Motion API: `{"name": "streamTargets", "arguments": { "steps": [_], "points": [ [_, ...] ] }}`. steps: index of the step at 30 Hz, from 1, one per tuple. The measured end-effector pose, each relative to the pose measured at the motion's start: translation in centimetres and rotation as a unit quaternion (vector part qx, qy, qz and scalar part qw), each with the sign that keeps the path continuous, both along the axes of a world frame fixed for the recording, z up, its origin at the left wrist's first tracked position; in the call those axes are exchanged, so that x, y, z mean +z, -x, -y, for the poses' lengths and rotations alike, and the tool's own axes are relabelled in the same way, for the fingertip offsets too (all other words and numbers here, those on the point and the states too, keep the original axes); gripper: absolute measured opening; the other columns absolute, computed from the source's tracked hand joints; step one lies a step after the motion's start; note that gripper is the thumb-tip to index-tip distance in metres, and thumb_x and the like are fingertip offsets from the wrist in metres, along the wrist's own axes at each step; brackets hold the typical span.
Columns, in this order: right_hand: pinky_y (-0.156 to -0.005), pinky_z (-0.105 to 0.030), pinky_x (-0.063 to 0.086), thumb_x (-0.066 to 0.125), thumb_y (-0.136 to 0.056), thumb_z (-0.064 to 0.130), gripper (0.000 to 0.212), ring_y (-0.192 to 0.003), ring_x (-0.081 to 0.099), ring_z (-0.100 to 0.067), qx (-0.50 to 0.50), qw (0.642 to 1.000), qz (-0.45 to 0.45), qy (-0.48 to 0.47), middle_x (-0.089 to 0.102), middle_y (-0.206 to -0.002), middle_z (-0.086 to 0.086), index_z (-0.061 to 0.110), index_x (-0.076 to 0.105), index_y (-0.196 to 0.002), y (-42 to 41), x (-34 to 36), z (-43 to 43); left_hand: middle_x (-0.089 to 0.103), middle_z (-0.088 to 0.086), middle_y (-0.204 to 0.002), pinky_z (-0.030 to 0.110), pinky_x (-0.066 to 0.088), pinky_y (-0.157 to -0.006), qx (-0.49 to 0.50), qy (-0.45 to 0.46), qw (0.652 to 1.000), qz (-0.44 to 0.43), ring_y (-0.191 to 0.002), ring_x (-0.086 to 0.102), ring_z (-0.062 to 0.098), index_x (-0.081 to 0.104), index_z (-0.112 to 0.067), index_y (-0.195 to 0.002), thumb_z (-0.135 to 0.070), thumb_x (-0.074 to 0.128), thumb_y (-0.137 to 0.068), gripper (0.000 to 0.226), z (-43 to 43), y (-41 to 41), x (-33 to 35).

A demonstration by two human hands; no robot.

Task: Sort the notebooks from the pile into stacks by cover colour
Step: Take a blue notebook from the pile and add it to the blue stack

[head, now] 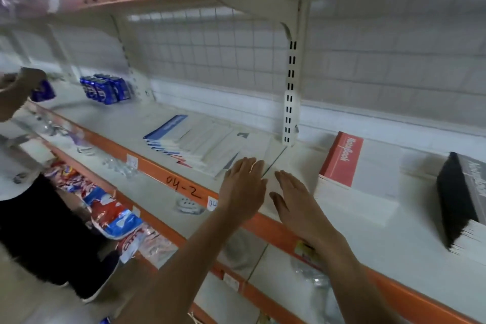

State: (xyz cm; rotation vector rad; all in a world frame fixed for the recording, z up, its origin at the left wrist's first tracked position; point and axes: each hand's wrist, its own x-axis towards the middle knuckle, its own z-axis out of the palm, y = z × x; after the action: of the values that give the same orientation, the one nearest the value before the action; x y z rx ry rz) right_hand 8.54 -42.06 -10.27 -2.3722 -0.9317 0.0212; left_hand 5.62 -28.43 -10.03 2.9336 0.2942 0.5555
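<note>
Notebooks lie in three groups on the middle shelf (394, 239) in your head view, and the slotted upright (290, 102) at its back serves to place them all. Left of the upright, a fanned pile of notebooks (205, 144) spreads along the shelf, the leftmost with a blue cover (168, 126), the others pale. Right of the upright sits a red-covered stack (342, 160), and further right again a black-covered stack (457, 192), lying tilted.

Below the upright, near the shelf's front edge, your two hands are out flat with fingers straight and released, grasping nothing. Your left hand (243, 187) has its fingertips at the right end of the fanned pile; your right hand (294, 200) is just beside it, between that pile and the red stack. Blur hides whether either palm touches the shelf.

Well left of the upright, blue packs (105, 88) stand at the back of the shelf, and another person's hand (23, 81) holds one more. Down left of the upright, the orange front strip (157, 173) bears a handwritten "04-2" (184, 187), and red and blue bags (110, 213) fill the shelf beneath.
</note>
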Motion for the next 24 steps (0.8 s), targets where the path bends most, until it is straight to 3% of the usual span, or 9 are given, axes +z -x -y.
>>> {"name": "streamTargets", "arguments": {
  "steps": [6,16,21,24],
  "points": [
    [-0.116,-0.027,0.014,0.039,-0.100,0.030,0.054,-0.144,0.015,-0.014,0.021,1.000,-0.015,-0.002,0.020,-0.157,-0.001,0.016,0.022,-0.149,-1.9,-0.6,-5.1,0.021,0.008,-0.155,0.039,0.025,-0.112,0.062,0.025,0.998,-0.012,-0.142,0.021,0.024,0.021,-0.014,-0.148,-0.030,0.040,-0.099,0.055,-5.3,-1.5,-1.0],
    [-0.119,-0.029,0.011,0.038,-0.101,0.032,0.054,-0.146,0.008,-0.014,0.021,0.999,-0.037,-0.008,0.014,-0.158,-0.001,0.015,0.021,-0.149,-3.3,-0.5,-16.0,0.010,0.016,-0.157,0.040,0.020,-0.114,0.100,0.010,0.994,-0.030,-0.144,0.013,0.031,0.016,-0.010,-0.149,-0.032,0.038,-0.100,0.058,-17.7,-5.0,-1.6],
    [-0.101,-0.007,0.007,0.038,-0.101,0.026,0.045,-0.139,0.019,-0.013,0.023,0.999,-0.002,-0.037,0.027,-0.152,-0.001,0.013,0.031,-0.144,-3.0,0.0,-19.5,0.006,0.023,-0.156,0.044,0.014,-0.117,0.122,0.055,0.991,-0.025,-0.145,0.006,0.035,0.014,-0.008,-0.148,-0.034,0.042,-0.098,0.064,-24.2,-7.0,-2.2],
    [-0.092,-0.001,0.004,0.039,-0.101,0.023,0.042,-0.136,0.025,-0.014,0.012,0.999,0.008,-0.044,0.036,-0.147,-0.005,0.010,0.035,-0.141,-3.1,-0.2,-20.9,0.009,0.025,-0.154,0.048,0.013,-0.117,0.162,0.091,0.981,-0.048,-0.144,0.007,0.038,0.012,-0.007,-0.149,-0.037,0.044,-0.096,0.069,-27.0,-8.2,-2.7]
  ]
}}
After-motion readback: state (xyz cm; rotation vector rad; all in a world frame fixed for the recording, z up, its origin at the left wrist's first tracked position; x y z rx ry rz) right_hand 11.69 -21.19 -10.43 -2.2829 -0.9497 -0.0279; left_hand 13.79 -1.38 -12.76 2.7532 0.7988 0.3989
